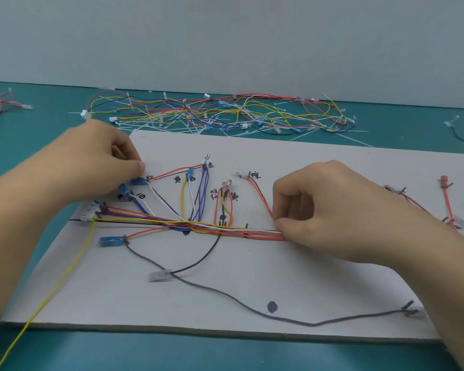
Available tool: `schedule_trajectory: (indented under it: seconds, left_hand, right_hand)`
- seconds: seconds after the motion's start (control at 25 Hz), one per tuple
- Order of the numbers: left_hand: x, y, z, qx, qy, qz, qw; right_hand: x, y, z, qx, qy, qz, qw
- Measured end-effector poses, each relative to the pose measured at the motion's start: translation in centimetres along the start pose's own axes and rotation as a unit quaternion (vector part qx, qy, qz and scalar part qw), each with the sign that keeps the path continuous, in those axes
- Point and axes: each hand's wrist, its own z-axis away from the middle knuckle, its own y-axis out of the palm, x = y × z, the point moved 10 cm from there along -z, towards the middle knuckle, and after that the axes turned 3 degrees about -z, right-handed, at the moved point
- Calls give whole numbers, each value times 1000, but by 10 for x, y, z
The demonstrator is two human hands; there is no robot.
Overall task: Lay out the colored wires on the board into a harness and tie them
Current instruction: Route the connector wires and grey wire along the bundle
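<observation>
A grey board (252, 295) lies on the teal table with coloured wires routed over it. A horizontal trunk bundle (225, 228) of red, white, yellow and blue wires crosses its middle, and branches rise to labelled pegs. My left hand (91, 162) has its fingers curled at a blue terminal (138, 180) at the board's upper left and pinches the wire end there. My right hand (332, 210) pinches the trunk bundle right of centre. A loose black wire (225, 291) runs across the board's front, and a yellow wire (59, 279) trails off the left edge.
A tangled pile of spare wires and white cable ties (220, 113) lies on the table behind the board. Further wires (3, 105) lie at the far left, and a few at the far right edge (456, 127). A pale wall stands behind.
</observation>
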Motion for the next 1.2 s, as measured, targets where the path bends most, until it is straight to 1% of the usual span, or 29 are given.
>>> schedule_trajectory:
  seconds: [0.12, 0.24, 0.4, 0.52, 0.72, 1.0, 1.08, 1.2]
  left_hand:
    - [12, -1, -7, -21, -30, -1, 999]
    - [19, 0, -11, -20, -34, 13, 999]
    - [32, 2, -17, 5, -34, -11, 999]
    - [32, 4, -18, 13, -35, 9, 999]
    - [9, 16, -8, 45, 14, 4, 999]
    - [9, 7, -4, 65, 24, -12, 998]
    - [9, 6, -1, 99, 49, -8, 994]
    - [-1, -6, 12, 177, 136, 25, 974]
  right_hand:
    - [-6, 2, -3, -4, 25, -10, 1000]
    - [-15, 3, -5, 0, 64, -28, 998]
    - [-14, 5, -7, 10, 64, -35, 997]
    - [-21, 0, -4, 20, 70, -24, 997]
    - [-32, -8, -1, 35, 79, -11, 996]
    - [-26, -10, -1, 34, 50, 9, 998]
    - [-25, -10, -1, 33, 54, 25, 998]
    - [-24, -9, 0, 8, 65, 39, 997]
